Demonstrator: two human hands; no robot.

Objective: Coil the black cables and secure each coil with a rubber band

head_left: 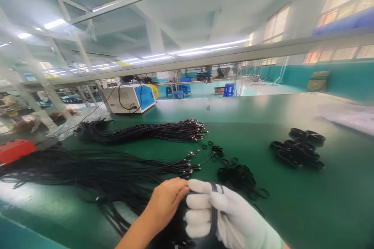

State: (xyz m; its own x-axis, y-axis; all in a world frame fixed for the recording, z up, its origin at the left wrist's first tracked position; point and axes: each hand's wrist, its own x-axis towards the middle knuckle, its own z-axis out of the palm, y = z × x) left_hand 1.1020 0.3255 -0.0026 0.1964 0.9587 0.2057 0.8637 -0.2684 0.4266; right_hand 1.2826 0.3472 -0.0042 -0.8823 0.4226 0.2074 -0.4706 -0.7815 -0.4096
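Note:
My right hand, in a white glove, is curled with the thumb pressed over the fingers. Strands of black cable run across the gloved fingers in a loop. Touching the gloved fingertips is my bare left hand, its fingers closed and thumb pressed in; what lies inside its grip is hidden. Beneath and left of both hands spreads a loose heap of long black cables, with metal-tipped ends pointing right. Just beyond the gloved hand lies a pile of small black rings.
A second bundle of black cables lies farther back on the green table. Several coiled black cables sit at the right. A white and blue machine stands at the back left, near a red object. Clear plastic lies far right.

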